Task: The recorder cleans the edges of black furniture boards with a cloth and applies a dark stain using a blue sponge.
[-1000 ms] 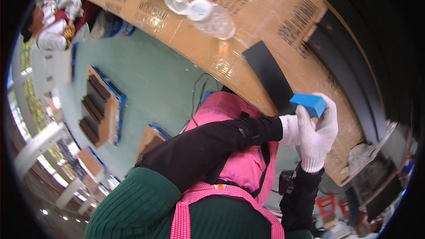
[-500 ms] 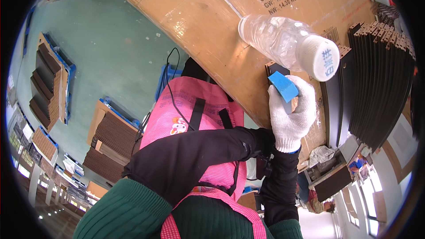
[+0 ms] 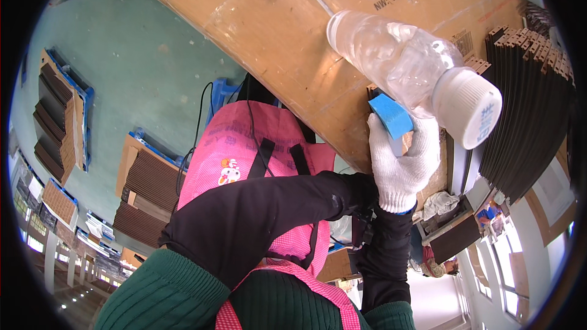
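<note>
My right hand [image 3: 403,168], in a white knitted glove, is closed round a small blue block [image 3: 391,115] that looks like foam or sponge. It is at the edge of the cardboard-covered bench [image 3: 269,43]. Beside and partly in front of the fingers is a clear plastic bottle [image 3: 391,55] with a white cap [image 3: 468,107]; the bottle hides part of the hand. My left forearm [image 3: 263,208], in a black sleeve, crosses in front of me toward the right wrist, and the left hand itself is hidden there. A dark piece sits just behind the blue block.
Many thin dark strips [image 3: 526,104] are stacked at the right. A pink bag or apron [image 3: 244,140] with black straps and a dark cable lie before me. Stacks of brown panels [image 3: 150,180] stand on the green floor at left. Another person [image 3: 431,263] is farther off at lower right.
The view has shifted slightly, so the bottle appears larger and lower right, covering more of the glove. My right hand still grips the blue block; my left arm hardly differs.
</note>
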Motion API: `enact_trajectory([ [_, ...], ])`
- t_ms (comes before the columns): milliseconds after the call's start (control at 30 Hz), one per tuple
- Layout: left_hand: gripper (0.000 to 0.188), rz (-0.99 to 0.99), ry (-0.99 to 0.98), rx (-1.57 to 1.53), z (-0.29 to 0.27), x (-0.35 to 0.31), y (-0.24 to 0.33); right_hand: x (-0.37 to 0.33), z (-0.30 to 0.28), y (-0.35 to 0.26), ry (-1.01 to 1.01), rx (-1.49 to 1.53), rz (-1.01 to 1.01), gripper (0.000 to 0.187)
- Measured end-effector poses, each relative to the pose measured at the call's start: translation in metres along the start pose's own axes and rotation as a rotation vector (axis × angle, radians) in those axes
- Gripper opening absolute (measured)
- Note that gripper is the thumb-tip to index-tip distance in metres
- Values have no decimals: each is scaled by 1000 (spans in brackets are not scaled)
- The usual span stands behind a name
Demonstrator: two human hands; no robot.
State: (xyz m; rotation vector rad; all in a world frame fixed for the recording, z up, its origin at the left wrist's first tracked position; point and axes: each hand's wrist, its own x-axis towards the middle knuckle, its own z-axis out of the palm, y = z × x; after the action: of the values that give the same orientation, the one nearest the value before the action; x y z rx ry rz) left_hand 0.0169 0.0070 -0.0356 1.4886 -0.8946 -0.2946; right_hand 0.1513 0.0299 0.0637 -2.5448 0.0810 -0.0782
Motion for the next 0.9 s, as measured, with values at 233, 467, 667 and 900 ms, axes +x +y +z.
enact_trajectory([
  [233, 34, -17, 23, -6, 1, 6, 0, -2, -4, -5, -46, -40, 133, 40],
  [467, 37, -23, 42, -4, 1, 12, -4, -10, -6, -7, -47, -28, 208, 42],
  [667, 39, -28, 41, -6, 1, 4, -2, -9, -3, -8, -59, -128, 183, 41],
  [900, 41, -40, 42, -1, 10, 12, -3, -51, -45, -13, 82, 276, 484, 42],
])
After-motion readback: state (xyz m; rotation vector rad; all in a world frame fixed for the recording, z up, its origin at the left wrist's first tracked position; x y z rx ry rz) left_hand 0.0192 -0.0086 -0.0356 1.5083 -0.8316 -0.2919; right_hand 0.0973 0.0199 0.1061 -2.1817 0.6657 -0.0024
